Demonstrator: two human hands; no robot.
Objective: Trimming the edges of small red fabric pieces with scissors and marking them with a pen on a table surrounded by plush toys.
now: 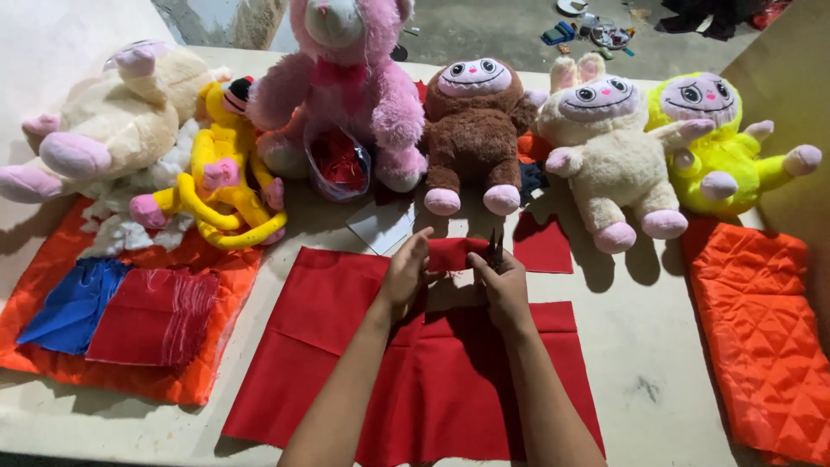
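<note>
My left hand point(405, 275) pinches a small red fabric piece point(451, 253) and holds it up over the large red cloth point(406, 372) spread on the table. My right hand point(504, 285) grips dark scissors point(494, 248), whose blades point up at the right edge of that small piece. Both forearms reach in from the bottom edge. Whether the blades are cutting the fabric is too small to tell.
A row of plush toys lines the far edge: cream point(104, 121), yellow point(220, 169), pink point(346, 86), brown point(474, 130), beige point(609, 156), lime point(722, 143). Orange quilted fabric lies at right point(761, 337) and left point(52, 277), with blue point(73, 303) and red point(156, 316) pieces on it.
</note>
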